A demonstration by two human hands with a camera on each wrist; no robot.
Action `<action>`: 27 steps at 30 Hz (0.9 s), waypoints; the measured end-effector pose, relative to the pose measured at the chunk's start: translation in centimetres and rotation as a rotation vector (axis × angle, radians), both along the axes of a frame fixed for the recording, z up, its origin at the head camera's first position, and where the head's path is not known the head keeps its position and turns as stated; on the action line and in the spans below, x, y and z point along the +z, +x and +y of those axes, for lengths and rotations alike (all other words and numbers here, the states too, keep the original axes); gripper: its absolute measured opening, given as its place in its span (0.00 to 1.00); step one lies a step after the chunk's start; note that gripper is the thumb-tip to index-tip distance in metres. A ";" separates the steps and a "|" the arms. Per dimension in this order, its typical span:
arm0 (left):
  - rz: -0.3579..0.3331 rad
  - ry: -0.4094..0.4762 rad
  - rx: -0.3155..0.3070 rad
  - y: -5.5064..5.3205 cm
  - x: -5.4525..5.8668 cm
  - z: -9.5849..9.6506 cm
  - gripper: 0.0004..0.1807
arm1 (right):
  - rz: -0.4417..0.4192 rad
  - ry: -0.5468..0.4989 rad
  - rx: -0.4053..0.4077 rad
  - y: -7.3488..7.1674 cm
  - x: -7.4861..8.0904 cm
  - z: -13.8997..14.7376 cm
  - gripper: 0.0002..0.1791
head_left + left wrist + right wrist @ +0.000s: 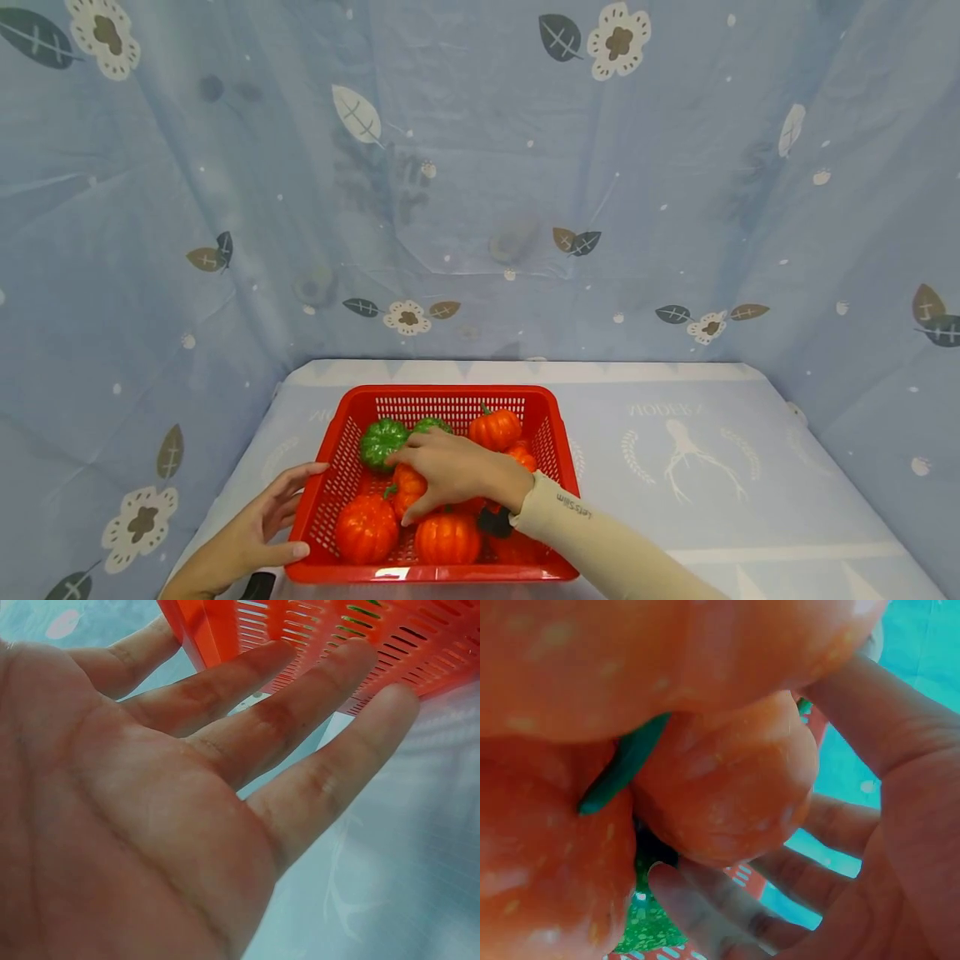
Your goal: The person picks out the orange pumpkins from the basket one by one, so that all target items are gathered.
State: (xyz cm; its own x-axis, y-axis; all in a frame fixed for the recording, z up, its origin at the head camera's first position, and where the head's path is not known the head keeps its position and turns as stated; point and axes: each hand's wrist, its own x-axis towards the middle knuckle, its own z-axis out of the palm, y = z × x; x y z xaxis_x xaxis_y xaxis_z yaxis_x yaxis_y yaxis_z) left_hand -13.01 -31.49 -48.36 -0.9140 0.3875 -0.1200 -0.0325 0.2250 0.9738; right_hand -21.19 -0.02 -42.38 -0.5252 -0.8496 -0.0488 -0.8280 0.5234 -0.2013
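Observation:
A red plastic basket [450, 390] with slotted walls stands on the table, holding several toy pumpkins. My right hand [457, 471] reaches down into it, thumb and fingers around a small orange pumpkin [407, 490]. That pumpkin [735, 780] sits inside the curl of the fingers in the right wrist view, among other orange ones. Beyond the fingertips lie a green pumpkin [383, 444] and a second green pumpkin [432, 425], partly hidden by the hand. At the basket's left side my left hand [251, 521] touches the rim and wall with extended fingers [322, 787].
Orange pumpkins sit at the basket's front left [367, 529], front middle [448, 537] and back right [495, 429]. The pale patterned tabletop [675, 517] extends to the right. Blue printed cloth [480, 192] hangs behind and at both sides.

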 end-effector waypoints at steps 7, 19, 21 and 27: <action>0.003 0.000 -0.002 0.1 0.0 -0.1 0.43 | 0.084 0.072 0.003 0.3 0.0 -0.6 0.44; -0.007 0.012 0.008 0.2 -0.1 0.2 0.44 | -0.030 -0.094 -0.054 -0.2 0.5 0.0 0.41; -0.001 0.020 -0.004 0.1 -0.1 0.1 0.44 | -0.056 -0.140 -0.073 -0.3 0.7 0.3 0.40; -0.013 0.048 -0.018 0.1 0.0 0.0 0.44 | -0.112 -0.247 -0.107 -0.5 1.8 1.0 0.38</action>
State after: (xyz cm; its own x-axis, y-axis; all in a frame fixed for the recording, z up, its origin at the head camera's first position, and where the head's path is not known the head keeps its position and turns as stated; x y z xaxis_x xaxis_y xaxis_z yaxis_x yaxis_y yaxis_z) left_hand -12.96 -31.52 -48.39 -0.9055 0.4091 -0.1128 -0.0419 0.1784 0.9831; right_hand -21.65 0.96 -40.55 -0.6155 -0.7830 0.0901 -0.7360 0.5301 -0.4211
